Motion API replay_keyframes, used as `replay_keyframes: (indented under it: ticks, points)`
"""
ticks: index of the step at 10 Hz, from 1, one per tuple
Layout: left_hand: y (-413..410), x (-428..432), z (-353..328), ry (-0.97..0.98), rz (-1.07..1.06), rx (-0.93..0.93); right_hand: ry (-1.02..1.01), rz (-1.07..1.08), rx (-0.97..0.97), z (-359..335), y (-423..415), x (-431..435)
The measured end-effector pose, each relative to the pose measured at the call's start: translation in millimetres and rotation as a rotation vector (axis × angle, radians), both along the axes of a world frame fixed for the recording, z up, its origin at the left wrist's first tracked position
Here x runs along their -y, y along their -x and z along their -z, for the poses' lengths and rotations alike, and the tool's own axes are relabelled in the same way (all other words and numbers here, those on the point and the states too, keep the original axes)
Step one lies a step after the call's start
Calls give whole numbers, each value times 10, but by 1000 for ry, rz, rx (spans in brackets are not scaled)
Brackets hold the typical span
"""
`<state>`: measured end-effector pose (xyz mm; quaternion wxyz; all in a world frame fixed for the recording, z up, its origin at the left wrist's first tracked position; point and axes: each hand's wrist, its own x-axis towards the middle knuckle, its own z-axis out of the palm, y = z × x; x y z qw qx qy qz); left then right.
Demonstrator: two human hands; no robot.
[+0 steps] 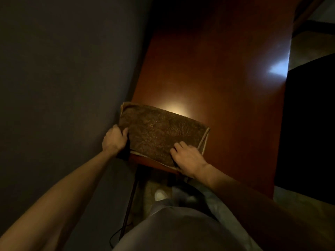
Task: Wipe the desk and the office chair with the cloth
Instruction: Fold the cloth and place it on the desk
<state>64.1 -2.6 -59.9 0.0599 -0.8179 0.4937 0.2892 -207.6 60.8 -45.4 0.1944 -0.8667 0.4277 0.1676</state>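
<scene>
A brown terry cloth (159, 131) with a pale hem lies spread flat on the near end of the reddish-brown desk (226, 84). My left hand (114, 139) grips the cloth's near left corner at the desk's left edge, thumb on top. My right hand (188, 158) holds the near right edge of the cloth, fingers curled down on the fabric where it overhangs the desk's front edge. A dark shape (311, 127) at the right edge may be the office chair; the dim light hides its detail.
A grey wall (63, 87) runs close along the desk's left side. A thin dark desk leg (131, 201) and a cable (116, 234) stand below the desk corner. My legs and a light shoe (160, 194) are on the carpet in front.
</scene>
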Motion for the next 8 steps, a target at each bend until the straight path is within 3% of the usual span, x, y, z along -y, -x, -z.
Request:
replay_keyframes:
  ticks: [3,5,6,8]
  points:
    - [-99,-329,-147,-12,59,70,-25,-61,-66,-37,-30,-81]
    - [-17,-354,-285,54,136,216,-96,-40,-36,-25,79,-126]
    - [195,-310,-459,121,329,252,-114,79,61,-90,185,-188]
    - [887,-455,-591,210,636,134,-59,522,372,-264,619,-636]
